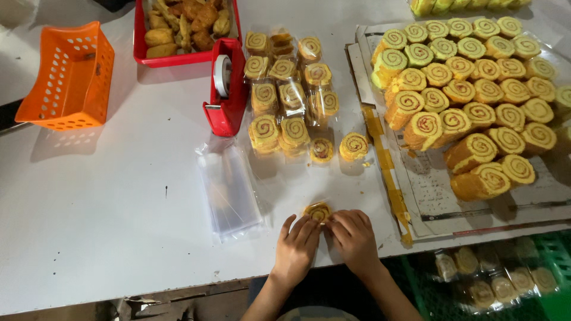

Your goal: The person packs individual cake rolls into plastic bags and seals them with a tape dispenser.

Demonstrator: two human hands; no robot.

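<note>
Swirl-cake slice [318,211] sits on the white bench [107,214] right at the fingertips of both hands, in what looks like a clear wrapper. The left hand [296,245] and the right hand [354,238] lie palm-down side by side, their fingers [306,227] curled onto the near edge of the slice and pinching it from both sides. Just left of the fingers lies a flat stack of clear plastic bags [229,187]. Beyond the fingertips, farther up the bench, two unwrapped slices [339,147] rest near a cluster of bagged slices [288,89], with a red tape dispenser [226,89] beside them. To the right of the fingers, rows of cut roll cakes [470,89] cover sheets of paper [428,202]. Far left stands an orange basket [68,77]; a red tray of fried snacks [178,30] sits at the far edge.
</note>
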